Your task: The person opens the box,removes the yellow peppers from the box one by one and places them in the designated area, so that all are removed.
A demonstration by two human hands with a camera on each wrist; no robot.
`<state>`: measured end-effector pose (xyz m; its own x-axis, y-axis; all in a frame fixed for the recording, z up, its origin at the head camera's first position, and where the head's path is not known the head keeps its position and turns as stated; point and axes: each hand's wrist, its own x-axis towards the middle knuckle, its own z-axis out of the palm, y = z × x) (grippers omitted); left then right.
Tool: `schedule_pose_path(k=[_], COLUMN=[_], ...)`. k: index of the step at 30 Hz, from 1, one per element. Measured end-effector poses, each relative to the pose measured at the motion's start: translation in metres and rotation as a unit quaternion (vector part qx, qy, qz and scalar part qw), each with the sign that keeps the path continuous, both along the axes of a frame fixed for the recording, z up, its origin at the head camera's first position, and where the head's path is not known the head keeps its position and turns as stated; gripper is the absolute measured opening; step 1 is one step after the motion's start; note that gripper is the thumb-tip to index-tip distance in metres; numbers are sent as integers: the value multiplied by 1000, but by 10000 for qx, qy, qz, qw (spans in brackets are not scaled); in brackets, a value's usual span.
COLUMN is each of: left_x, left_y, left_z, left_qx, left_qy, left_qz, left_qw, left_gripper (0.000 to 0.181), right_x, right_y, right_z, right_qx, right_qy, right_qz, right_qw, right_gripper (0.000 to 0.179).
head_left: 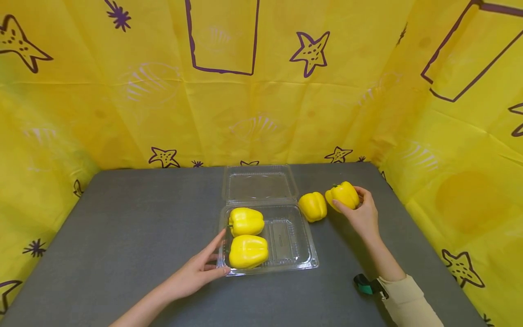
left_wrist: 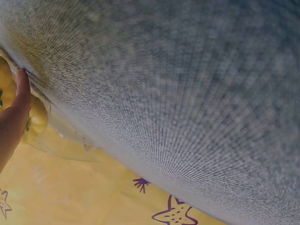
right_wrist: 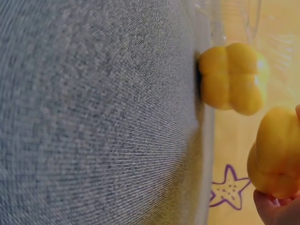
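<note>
My right hand [head_left: 363, 215] grips a yellow bell pepper [head_left: 344, 195], thumb on the near side and fingers behind. In the right wrist view this held bell pepper [right_wrist: 276, 152] shows at the right edge, above the table surface. Just left of it another yellow bell pepper [head_left: 313, 207] rests on the table by the container's right rim. Two more, a far bell pepper [head_left: 246, 221] and a near bell pepper [head_left: 249, 251], lie on their sides in the left half of the clear plastic container [head_left: 286, 240]. My left hand [head_left: 200, 270] touches the container's left edge with fairly straight fingers, thumb at the front corner.
The container's clear lid [head_left: 261, 184] lies folded open toward the back of the grey table [head_left: 143, 227]. A yellow patterned cloth [head_left: 220, 104] hangs behind the table and along both sides. A dark strap with a green part [head_left: 365, 285] hangs at the right sleeve.
</note>
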<state>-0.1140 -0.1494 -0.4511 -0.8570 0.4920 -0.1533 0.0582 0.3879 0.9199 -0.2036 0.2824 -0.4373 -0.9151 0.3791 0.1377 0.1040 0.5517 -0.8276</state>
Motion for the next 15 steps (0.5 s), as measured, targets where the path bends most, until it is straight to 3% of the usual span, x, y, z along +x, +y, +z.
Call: schedule_pose_path(k=[6, 15], left_x=[-1, -1], left_y=[0, -1], left_z=[4, 2], left_qx=[59, 41], left_qy=[0, 33], left_qz=[-35, -53], left_qw=[10000, 10000], left_gripper=[87, 88], right_x=[-5, -15], right_y=[3, 9], right_z=[-4, -12], right_qx=[-80, 562], right_qy=[-133, -409], right_qz=[-11, 180], right_qw=[9999, 9974], right_gripper=[83, 87])
